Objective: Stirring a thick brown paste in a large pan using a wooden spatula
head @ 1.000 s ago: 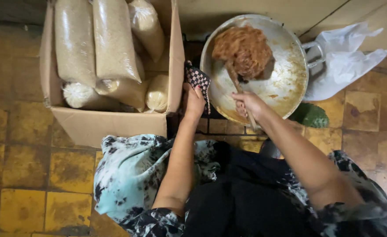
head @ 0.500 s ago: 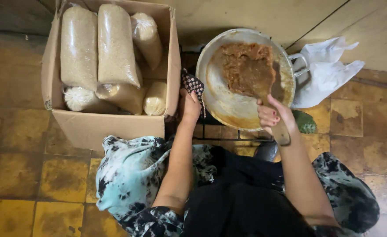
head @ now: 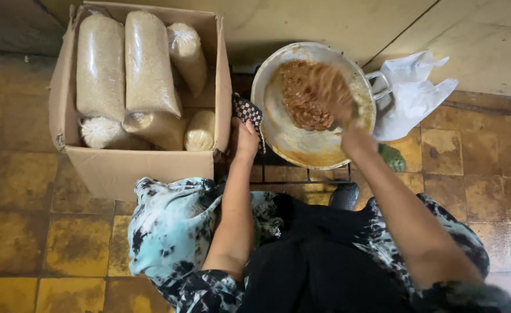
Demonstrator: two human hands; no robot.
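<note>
A wide metal pan sits on a low stove on the floor, with a brown mash heaped in its far half. My left hand grips the pan's left edge through a checkered cloth. My right hand is at the pan's right rim, closed on a stirring spoon whose blade is blurred with motion over the mash.
A cardboard box to the left holds several clear bags of pale grain. A white plastic bag lies right of the pan. Yellow worn tiles cover the floor; a wall runs along the top.
My right hand has swung with the spoon from the pan's near side round to the right rim, dragging through the mash. My left hand has kept its hold on the cloth.
</note>
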